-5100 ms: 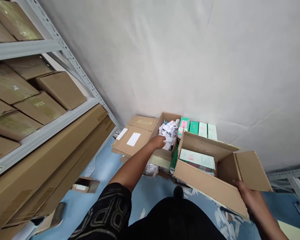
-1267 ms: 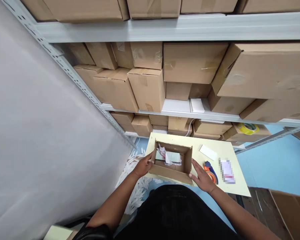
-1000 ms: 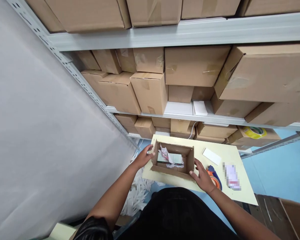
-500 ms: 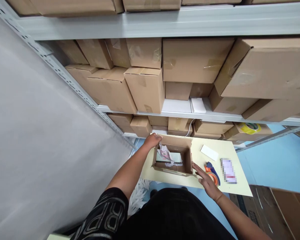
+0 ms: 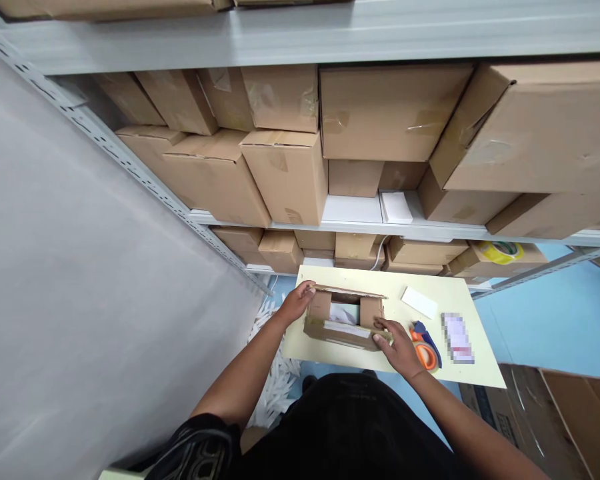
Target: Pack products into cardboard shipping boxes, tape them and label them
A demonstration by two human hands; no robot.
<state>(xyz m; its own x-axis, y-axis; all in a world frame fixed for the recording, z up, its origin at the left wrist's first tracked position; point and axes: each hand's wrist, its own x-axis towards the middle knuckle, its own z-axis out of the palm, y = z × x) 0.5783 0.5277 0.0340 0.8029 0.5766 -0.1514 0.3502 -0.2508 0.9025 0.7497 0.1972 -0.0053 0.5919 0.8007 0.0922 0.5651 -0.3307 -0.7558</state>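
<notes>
A small cardboard box sits on the pale yellow table. Its two short end flaps are folded inward, and the long flaps stand part way up. Through the gap between them show crumpled white paper and a bit of a pale green carton. My left hand pinches the far flap at the box's left corner. At the right end, my right hand has its thumb and fingers on the near flap and the end flap. An orange and blue tape dispenser lies just right of my right hand.
A white slab-like box and a blurred-out pale item lie on the table's right part. Behind stands a shelf rack full of cardboard boxes, with a yellow tape roll low on the right. Paper strips litter the floor at left.
Earlier I faced the wall and took paper from another box. Now the box is on the table; its short flaps have been folded in and the long flaps brought closer together.
</notes>
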